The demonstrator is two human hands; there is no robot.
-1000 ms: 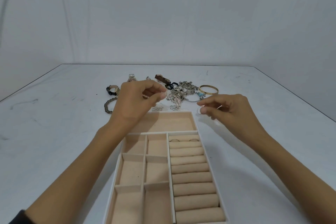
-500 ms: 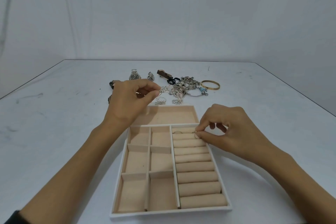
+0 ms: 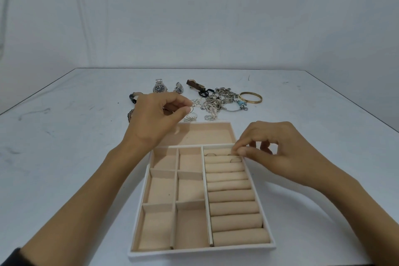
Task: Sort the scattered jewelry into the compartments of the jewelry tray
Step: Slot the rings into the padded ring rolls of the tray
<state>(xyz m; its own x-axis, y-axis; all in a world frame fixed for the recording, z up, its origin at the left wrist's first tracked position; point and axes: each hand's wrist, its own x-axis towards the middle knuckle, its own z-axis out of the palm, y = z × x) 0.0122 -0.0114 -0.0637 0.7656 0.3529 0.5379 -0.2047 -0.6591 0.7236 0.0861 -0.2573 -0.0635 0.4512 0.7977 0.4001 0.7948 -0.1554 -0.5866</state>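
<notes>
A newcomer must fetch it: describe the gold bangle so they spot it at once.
Look past the far edge of the tray to the jewelry pile on the table. The bangle lies at the pile's right end. It is the only plain gold hoop; its neighbours are silver chains.

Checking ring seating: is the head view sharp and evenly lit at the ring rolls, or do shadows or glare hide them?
Head view: soft even light, no glare; ring rolls sharp, seated rings readable beside the right hand. Head view: only faint arm shadows on the table; far chain pile soft.
</notes>
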